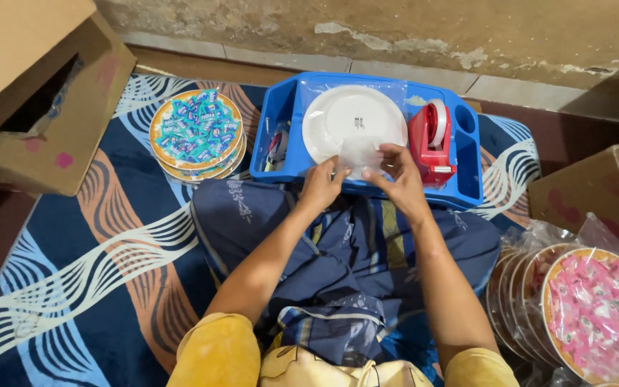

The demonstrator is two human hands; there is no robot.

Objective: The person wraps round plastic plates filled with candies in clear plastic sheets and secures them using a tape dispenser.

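Blue lap tray (281,107) across the knees: white plate (352,118) in clear wrap (361,154) at centre, red tape dispenser (431,143) at its right edge. Left hand (322,185) and right hand (399,172) both pinch the wrap at the tray's near edge. Teal-filled wrapped plates (196,132) lie left on the mat, pink-filled ones (596,312) right.

Patterned rug (109,236): plate stack (196,135), blue tray (471,179), boxes (44,100).
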